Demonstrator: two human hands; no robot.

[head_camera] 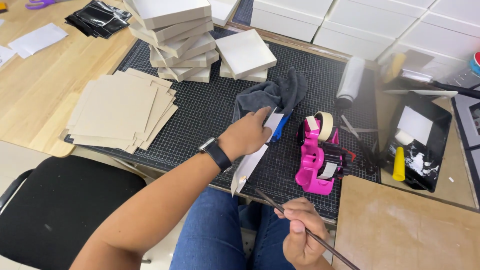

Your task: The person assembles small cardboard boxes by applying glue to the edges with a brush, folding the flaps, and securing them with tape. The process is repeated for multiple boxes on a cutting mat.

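While the left hand (246,135) pinches a folded white card strip (252,160) between thumb and fingers over the near edge of the black cutting mat (210,110), the right hand (300,232), fingers pressed together, grips a thin dark brush handle (310,234) off the mat's near edge. Just beside the strip stands a pink tape dispenser (315,160) holding a tape roll (325,125). Toward the mat's right edge, a black tray (440,165) contains white glue smears, a white sheet (415,125) and a yellow-handled tool (399,164). White box lids (175,37) are stacked at the far edge.
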